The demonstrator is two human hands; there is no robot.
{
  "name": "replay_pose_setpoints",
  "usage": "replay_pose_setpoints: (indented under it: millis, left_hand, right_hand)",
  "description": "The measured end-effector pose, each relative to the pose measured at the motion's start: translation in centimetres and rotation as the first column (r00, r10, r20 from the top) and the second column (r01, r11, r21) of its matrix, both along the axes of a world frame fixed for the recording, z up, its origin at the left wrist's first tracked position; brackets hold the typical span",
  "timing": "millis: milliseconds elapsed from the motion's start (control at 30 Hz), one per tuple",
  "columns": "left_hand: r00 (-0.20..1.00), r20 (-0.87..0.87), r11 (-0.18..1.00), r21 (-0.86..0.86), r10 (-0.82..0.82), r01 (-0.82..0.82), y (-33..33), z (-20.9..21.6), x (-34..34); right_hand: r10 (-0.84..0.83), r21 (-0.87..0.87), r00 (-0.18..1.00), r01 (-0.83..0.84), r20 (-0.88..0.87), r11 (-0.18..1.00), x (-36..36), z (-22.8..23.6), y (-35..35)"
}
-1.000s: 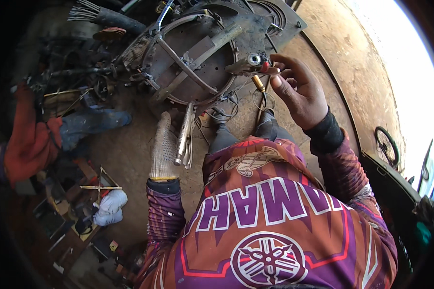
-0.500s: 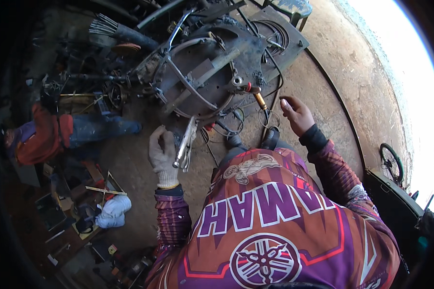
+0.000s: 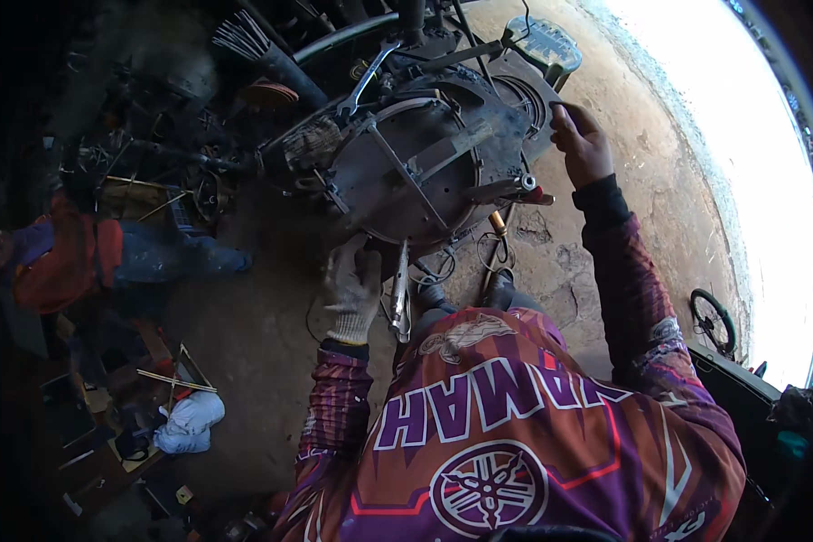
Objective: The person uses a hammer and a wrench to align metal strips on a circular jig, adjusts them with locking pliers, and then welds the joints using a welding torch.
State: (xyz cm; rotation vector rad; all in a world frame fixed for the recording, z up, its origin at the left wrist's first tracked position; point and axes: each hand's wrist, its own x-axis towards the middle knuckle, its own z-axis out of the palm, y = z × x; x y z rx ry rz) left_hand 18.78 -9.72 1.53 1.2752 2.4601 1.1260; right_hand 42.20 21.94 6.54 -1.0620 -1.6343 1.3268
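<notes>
My left hand [image 3: 352,282], in a pale knit glove, is just left of locking pliers [image 3: 400,294] that hang at the near edge of a round metal frame [image 3: 406,172]. Its fingers look apart, though dark and slightly smeared, and I see nothing held. My bare right hand [image 3: 585,149] is raised at the far right, beside a coil [image 3: 519,98] on a plate. The fingers are curled together; what they hold, if anything, is hidden. Flat bars cross the round frame. On its right side lies a rod-like tool with a round end [image 3: 526,183], above a brass-coloured handle [image 3: 498,222].
A combination wrench [image 3: 370,77] lies beyond the frame, near a tube of thin rods [image 3: 244,38]. A stool [image 3: 551,47] is at the far right. Cables [image 3: 438,266] lie by my feet. Another person [image 3: 90,257] is at the left. A white cloth bundle [image 3: 190,422] lies below.
My right hand has moved up and away, from above the floor to beside the coil, its fingers curling in. My left hand has shifted right and forward. The whole view has shifted.
</notes>
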Motion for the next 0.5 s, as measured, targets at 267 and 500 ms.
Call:
replay_pose_setpoints:
  millis: [267,500]
  left_hand:
    - [0.982,-0.186,0.994,-0.103,0.012,-0.032,0.4,-2.4,-0.4]
    - [0.960,-0.238,0.985,-0.051,0.148,-0.164,2.5,-2.0,0.8]
  right_hand:
    - [-0.051,0.521,0.760,-0.393,0.648,0.758,-9.2,-0.2,7.2]
    - [-0.146,0.357,0.332,-0.766,0.932,0.535,-16.9,-3.7,13.4]
